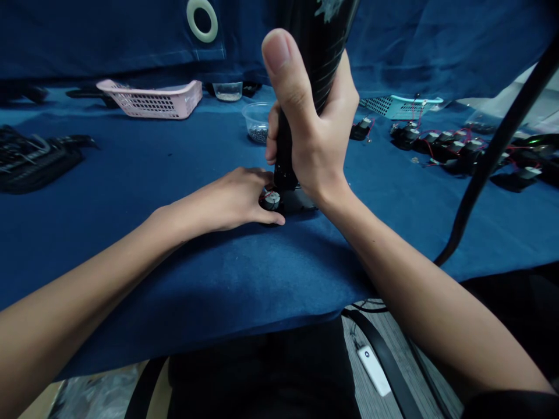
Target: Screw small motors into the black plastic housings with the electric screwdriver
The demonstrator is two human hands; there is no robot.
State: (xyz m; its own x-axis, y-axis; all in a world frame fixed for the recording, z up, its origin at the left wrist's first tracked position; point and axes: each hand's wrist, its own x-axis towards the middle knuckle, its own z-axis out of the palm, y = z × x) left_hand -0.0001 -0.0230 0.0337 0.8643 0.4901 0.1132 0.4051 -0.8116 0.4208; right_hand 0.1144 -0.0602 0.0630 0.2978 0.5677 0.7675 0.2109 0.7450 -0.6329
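My right hand (318, 116) is wrapped around a black, upright power screwdriver (321, 58), thumb pointing up along its body. The tool's lower end is just over a small dark part with a silver motor (272, 201) on the blue cloth; its tip is hidden. From the left, my left hand (236, 198) grips this motor part, with the thumb in front and the fingers behind it. A shiny, partly clear piece (301, 201) shows just right of the motor, half covered by my right wrist.
Behind stand a pink basket (159, 102), a clear tub of small metal pieces (257, 122) and a turquoise basket (406, 107). Several motor parts with red wires (454, 145) lie at right, near a thick black cable (493, 157). Black parts (39, 157) are piled at left.
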